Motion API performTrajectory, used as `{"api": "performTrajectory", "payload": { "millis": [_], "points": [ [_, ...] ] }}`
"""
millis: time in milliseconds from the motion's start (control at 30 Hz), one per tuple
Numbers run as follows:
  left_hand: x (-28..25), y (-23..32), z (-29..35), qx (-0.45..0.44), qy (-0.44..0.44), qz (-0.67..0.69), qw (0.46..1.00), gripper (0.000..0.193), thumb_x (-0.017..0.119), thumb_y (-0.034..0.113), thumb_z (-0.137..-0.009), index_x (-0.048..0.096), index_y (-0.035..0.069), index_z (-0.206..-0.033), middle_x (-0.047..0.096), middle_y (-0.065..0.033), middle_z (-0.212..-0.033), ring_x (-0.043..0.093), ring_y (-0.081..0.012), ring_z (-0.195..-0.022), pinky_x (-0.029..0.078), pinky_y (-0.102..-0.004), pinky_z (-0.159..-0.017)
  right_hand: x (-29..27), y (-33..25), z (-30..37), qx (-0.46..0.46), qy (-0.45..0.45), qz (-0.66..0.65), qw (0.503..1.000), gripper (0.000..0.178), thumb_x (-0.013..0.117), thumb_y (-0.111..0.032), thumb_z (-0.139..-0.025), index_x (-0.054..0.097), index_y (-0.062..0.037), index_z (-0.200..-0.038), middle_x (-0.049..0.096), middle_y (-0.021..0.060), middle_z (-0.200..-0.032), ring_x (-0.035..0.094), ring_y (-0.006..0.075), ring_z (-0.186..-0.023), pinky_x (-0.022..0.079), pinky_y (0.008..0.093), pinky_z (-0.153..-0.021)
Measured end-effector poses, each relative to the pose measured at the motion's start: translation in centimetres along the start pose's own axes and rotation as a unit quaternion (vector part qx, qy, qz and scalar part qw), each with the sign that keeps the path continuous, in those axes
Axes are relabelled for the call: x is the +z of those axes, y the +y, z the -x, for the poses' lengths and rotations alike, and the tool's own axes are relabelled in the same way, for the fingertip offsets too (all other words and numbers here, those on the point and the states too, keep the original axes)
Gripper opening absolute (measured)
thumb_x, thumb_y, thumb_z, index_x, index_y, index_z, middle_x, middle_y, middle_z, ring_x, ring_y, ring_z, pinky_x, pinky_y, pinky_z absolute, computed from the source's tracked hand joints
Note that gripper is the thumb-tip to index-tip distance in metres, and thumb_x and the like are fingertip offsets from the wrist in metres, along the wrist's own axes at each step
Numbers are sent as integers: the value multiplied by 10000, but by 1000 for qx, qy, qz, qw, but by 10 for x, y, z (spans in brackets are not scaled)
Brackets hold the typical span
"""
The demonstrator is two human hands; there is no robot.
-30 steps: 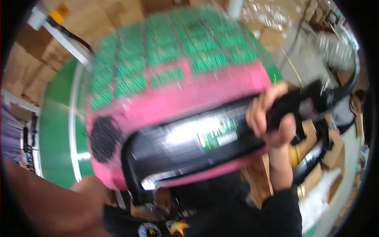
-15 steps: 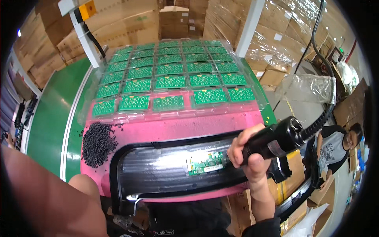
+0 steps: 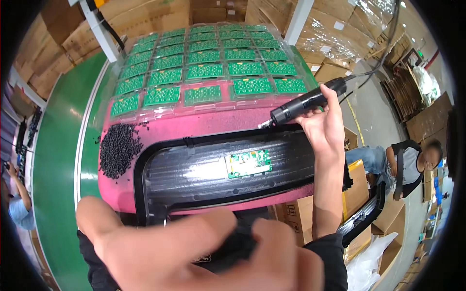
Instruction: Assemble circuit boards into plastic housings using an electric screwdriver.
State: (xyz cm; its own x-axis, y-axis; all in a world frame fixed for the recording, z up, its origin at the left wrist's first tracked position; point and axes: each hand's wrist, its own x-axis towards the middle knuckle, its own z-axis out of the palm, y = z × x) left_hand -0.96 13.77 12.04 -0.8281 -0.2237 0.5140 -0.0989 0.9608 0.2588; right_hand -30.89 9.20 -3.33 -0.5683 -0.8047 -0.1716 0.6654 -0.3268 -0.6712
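My right hand [image 3: 324,121] is wrapped around a black electric screwdriver [image 3: 301,105], whose tip points left and down over the far rim of a long black plastic housing [image 3: 194,184]. Inside that housing lies a green circuit board [image 3: 248,164], with some glare on it. Large and blurred, my left hand [image 3: 204,252] is close to the camera at the lower middle, in front of the housing's near edge. Its fingers look bent, but motion smears them, and whether they hold anything is unclear. A pile of small black pieces, probably screws [image 3: 119,150], sits left of the housing on the pink work surface [image 3: 194,123].
Clear plastic trays [image 3: 170,109] with rows of green boards cover the far part of the surface. Cardboard boxes [image 3: 145,29] are stacked behind. The screwdriver's cable [image 3: 374,70] runs up to the right. A seated person [image 3: 407,162] is at the right, another person [image 3: 19,203] far left.
My right hand has turned the screwdriver from pointing toward me to pointing left over the housing's far rim. My left hand has come in from the lower left. The view has tilted down.
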Motion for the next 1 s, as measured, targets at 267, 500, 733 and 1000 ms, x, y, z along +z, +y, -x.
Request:
{"api": "performTrajectory", "payload": {
  "millis": [267,500,733,1000],
  "points": [
    [-5,17,20,-202,125,97,966,291,642,-30,-563,618,-17,-853,655,-174,-896,597,-257,-700,505,-296,-588,15,5,53,-128,-121,121,977,236,548,-103,-963,488,-34,-1180,505,152,-1177,543,272,-1097,526,427,-920],
    [18,-19,60,-9,117,-47,992,302,658,-52,-728,580,-62,-1020,634,-217,-933,610,-266,-754,496,-317,-642,49,-14,119,-426,-426,437,667,213,677,-144,-816,605,-9,-964,548,30,-660,551,163,-569,487,305,-588],
    [34,-93,112,-487,30,-128,863,277,731,231,-872,607,-9,-815,635,-149,-681,626,-319,-589,472,-388,-547,100,-88,191,-392,-426,623,526,289,715,-261,-712,617,-27,-850,595,145,-812,587,263,-638,492,410,-573],
    [64,-83,194,-591,-110,217,769,223,630,170,-910,671,-48,-930,661,-51,-674,620,-147,-554,478,-315,-484,64,-126,205,-463,-506,577,443,289,673,-167,-778,638,105,-870,666,221,-830,632,362,-663,549,476,-624]
  ]
}}
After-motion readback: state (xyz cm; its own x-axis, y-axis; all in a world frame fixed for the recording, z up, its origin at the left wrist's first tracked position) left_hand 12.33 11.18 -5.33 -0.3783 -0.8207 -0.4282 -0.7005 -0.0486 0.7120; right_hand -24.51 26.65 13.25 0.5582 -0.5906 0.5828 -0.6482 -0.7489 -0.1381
